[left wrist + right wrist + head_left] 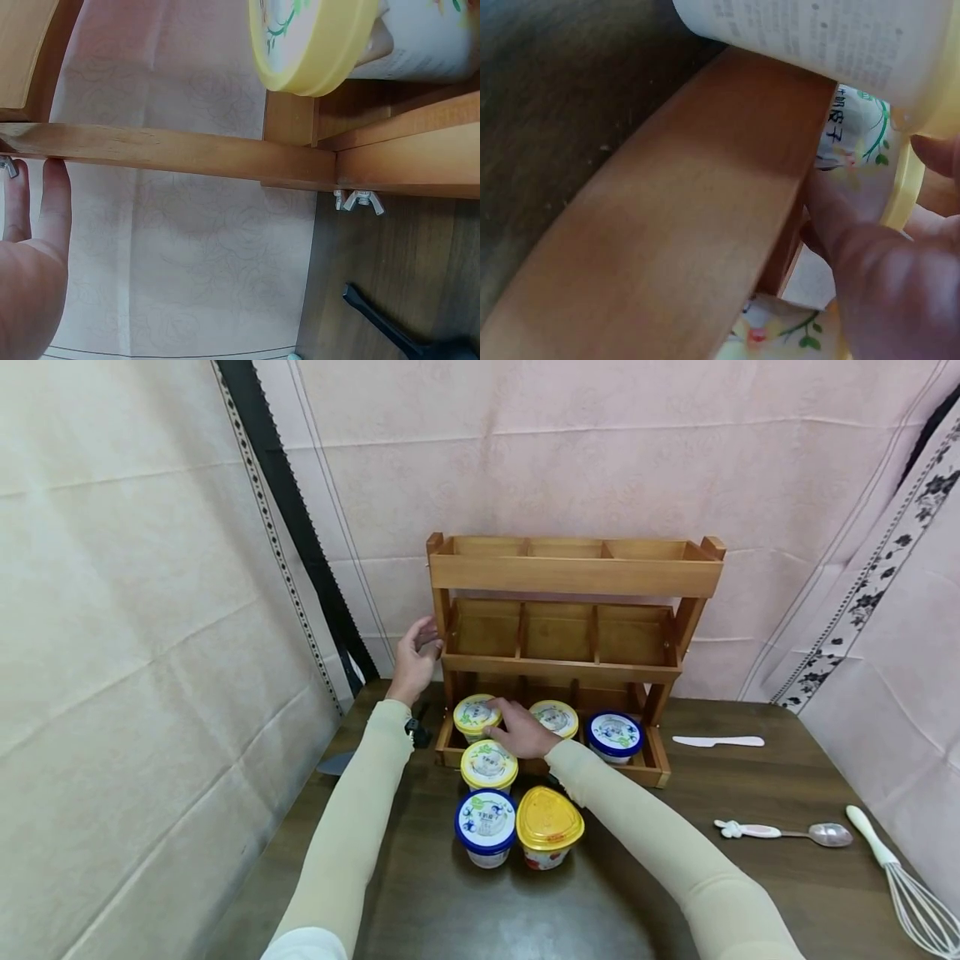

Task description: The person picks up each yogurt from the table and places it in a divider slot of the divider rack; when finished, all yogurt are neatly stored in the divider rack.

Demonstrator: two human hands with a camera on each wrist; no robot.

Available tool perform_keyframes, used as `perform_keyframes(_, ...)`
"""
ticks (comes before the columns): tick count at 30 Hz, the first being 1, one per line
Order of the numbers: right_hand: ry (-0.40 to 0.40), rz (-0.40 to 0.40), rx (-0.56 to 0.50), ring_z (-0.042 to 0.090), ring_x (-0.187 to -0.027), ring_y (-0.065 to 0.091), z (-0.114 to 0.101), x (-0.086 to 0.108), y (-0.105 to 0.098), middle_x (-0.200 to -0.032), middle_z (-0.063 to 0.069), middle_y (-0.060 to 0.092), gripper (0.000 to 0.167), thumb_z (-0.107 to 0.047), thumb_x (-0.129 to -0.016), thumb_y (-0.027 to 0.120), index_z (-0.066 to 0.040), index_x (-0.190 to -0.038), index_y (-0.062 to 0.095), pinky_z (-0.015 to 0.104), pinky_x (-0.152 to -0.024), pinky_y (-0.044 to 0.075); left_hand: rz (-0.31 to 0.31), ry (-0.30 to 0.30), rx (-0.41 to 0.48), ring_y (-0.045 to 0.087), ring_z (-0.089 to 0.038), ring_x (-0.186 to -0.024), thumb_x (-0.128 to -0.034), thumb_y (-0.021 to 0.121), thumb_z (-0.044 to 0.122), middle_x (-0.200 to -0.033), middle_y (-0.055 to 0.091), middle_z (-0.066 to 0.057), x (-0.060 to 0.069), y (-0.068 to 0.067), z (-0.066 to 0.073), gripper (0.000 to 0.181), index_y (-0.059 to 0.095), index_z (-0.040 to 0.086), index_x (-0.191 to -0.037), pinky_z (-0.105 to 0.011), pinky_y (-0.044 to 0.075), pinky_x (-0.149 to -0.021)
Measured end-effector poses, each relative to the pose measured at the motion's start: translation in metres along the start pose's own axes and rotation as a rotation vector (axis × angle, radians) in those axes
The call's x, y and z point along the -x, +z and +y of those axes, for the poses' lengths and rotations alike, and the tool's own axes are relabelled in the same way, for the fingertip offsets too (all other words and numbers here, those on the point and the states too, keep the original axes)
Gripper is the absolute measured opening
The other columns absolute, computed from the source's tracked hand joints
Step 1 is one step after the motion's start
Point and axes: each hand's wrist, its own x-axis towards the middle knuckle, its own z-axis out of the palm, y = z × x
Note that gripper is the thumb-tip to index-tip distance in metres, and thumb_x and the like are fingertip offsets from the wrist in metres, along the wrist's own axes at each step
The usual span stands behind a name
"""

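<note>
My right hand point(525, 733) grips a white tub with a yellow lid point(474, 713) in the bottom tier's left compartment; a finger and the thumb lie against its rim and side in the right wrist view. My left hand point(415, 662) touches the left side post point(187, 154) of the wooden three-tier rack point(577, 578), its visible fingers point(55, 202) straight against the edge near a wing nut. Also in the bottom tier are another yellow-lidded tub point(555, 717) and a blue-lidded tub point(615, 732).
In front of the rack stand a yellow-lidded tub point(489, 763), a blue-lidded tub point(486, 821) and an all-yellow-lidded tub point(550, 820). A white knife point(718, 741), a spoon point(787, 832) and a whisk point(900, 877) lie at right. A black utensil point(386, 322) lies left of the rack.
</note>
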Motion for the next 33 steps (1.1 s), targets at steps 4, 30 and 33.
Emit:
perform_keyframes(4, 0.014, 0.002, -0.011, 0.035, -0.148, 0.045, -0.002, 0.001, -0.001, -0.158, 0.018, 0.049, 0.054, -0.03, -0.11, 0.057, -0.007, -0.157, 0.041, 0.052, -0.121, 0.043, 0.004, 0.001, -0.006, 0.061, -0.028, -0.132, -0.1042, 0.06, -0.002, -0.14, 0.061, -0.015, 0.001, -0.001, -0.001, 0.049, 0.056, 0.013, -0.15, -0.041, 0.052, -0.115)
perform_keyframes(30, -0.036, 0.066, -0.19, 0.038, -0.146, 0.05, -0.008, 0.036, -0.023, -0.158, 0.021, 0.048, 0.06, -0.028, -0.108, 0.063, -0.004, -0.159, 0.04, 0.056, -0.116, 0.049, 0.002, -0.009, -0.021, 0.061, -0.028, -0.134, -0.1043, 0.062, 0.0, -0.142, 0.061, -0.014, -0.001, 0.001, -0.001, 0.049, 0.056, 0.014, -0.151, -0.042, 0.048, -0.119)
perform_keyframes(33, -0.033, 0.061, -0.224, 0.043, -0.148, 0.048, -0.008, 0.043, -0.027, -0.159, 0.023, 0.048, 0.061, -0.028, -0.108, 0.063, -0.003, -0.159, 0.04, 0.059, -0.118, 0.046, 0.007, -0.005, -0.013, 0.061, -0.029, -0.134, -0.1039, 0.061, -0.002, -0.142, 0.061, -0.015, -0.001, 0.001, -0.001, 0.049, 0.055, 0.012, -0.151, -0.042, 0.048, -0.119)
